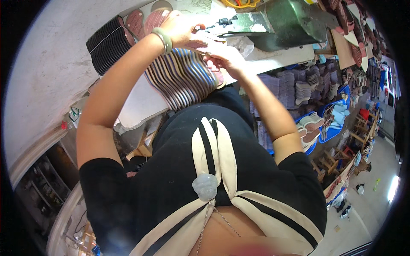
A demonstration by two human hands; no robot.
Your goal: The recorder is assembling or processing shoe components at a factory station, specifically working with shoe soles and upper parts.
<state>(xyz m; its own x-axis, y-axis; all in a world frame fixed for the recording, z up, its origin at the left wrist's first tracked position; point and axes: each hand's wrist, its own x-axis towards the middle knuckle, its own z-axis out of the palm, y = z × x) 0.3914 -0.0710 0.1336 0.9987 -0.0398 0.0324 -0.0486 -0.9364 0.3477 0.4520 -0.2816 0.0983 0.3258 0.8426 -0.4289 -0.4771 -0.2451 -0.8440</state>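
Beside the needle end of a green sewing machine (290,22), both my hands are close together over the white tabletop. My left hand (178,32), with a pale green bangle at the wrist, is closed on a pale pinkish shoe piece (206,42). From the other side my right hand (226,61) has its fingers curled at the same piece, whose near edge they partly hide. Just below the hands lies a long row of brown, cream and blue-edged soles (181,79). Pink soles (156,19) lie behind my left hand.
A bundle of black soles (109,45) tied with string stands by the wall at left. To the right are stacks of grey-purple soles (287,88) and a blue crate (335,121) of footwear pieces. Yellow-handled scissors (241,3) lie at the far edge.
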